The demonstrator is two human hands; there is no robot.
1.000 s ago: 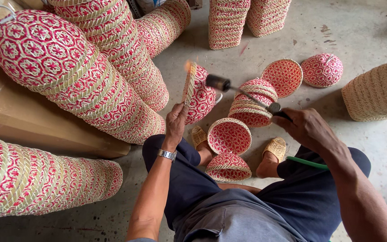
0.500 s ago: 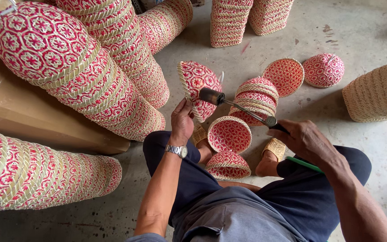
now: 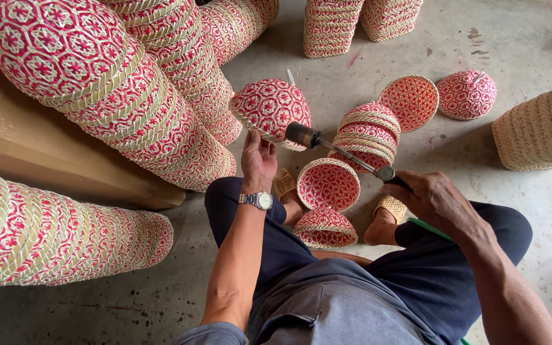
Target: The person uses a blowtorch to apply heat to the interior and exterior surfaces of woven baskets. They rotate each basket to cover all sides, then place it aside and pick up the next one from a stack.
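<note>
stacked woven baskets [image 3: 129, 108] around, perhaps crowding hands

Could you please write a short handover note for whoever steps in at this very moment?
Left hand holds a red-and-white woven basket up by its rim, dome side up.
Right hand grips a torch-like tool, nozzle at the basket's edge; no flame can be made out.
Between the feet lie two more small baskets; a short stack lies beyond.
How many are finished cannot be told.
</note>
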